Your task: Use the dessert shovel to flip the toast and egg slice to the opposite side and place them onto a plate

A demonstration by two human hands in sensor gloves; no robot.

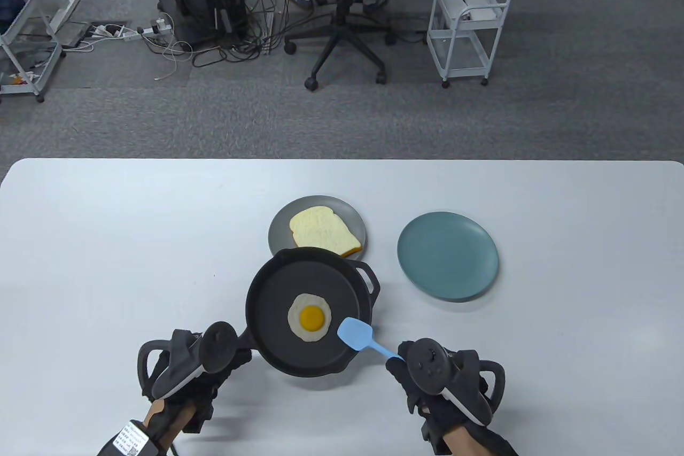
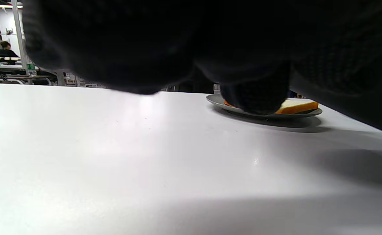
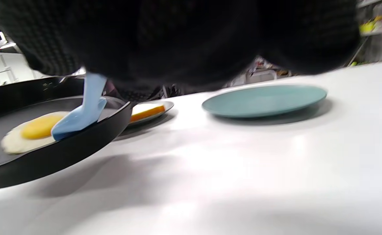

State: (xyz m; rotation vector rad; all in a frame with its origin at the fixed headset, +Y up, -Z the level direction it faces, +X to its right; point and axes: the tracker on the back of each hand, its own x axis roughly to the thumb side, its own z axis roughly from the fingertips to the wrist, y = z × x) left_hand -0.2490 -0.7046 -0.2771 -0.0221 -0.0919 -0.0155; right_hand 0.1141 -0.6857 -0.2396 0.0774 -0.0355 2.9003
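My left hand (image 1: 184,365) is nearest, at the bottom of the table view, and it holds the handle of the pan (image 1: 307,311); the fingers are under the tracker, so I cannot see how they curl. My right hand (image 1: 441,378) is beside it, with the fingers closed around the handle of the shovel (image 1: 359,335). The blue blade lies over the near right rim of the pan, just beside the egg (image 1: 310,317).

In the right wrist view the pan looks lifted from the surface (image 1: 107,263), with its shadow below. I judge it is heavy and stiff, so the handle is the correct place to hold it.

The egg lies flat in the middle of the pan, yolk up. I think it is thin, soft and a little slippery, so the blade must go low under its edge and not push against it.

Behind the pan is the grey plate (image 1: 283,221) with the toast (image 1: 323,231) on it. The toast seems light and firm. To the right, apart, is the blue plate (image 1: 448,262).
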